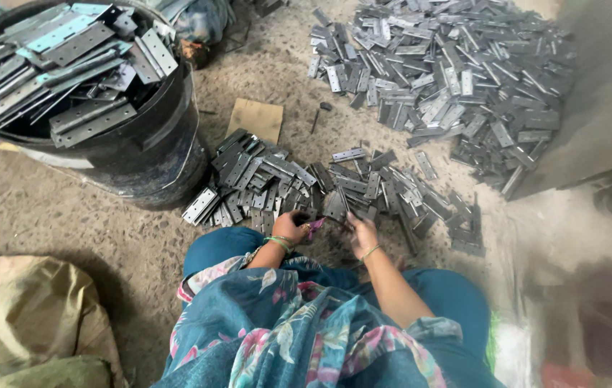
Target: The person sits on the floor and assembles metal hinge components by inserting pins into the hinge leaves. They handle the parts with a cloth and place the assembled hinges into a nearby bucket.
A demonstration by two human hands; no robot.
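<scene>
I sit on the floor with my knees apart. My left hand (289, 227) is closed on a small dark metal piece at the near edge of a pile of grey metal hinge plates (277, 179). My right hand (362, 233) grips a thin dark pin or plate (337, 213) that points toward the left hand. The two hands are close together, just in front of my lap. What exactly sits between the fingers is too small to tell.
A black bucket (155, 144) full of long perforated metal strips stands at the upper left. A large heap of hinge plates (449, 79) lies at the upper right. A cardboard scrap (255, 118) lies behind the near pile. A beige sack (29, 323) sits at my left.
</scene>
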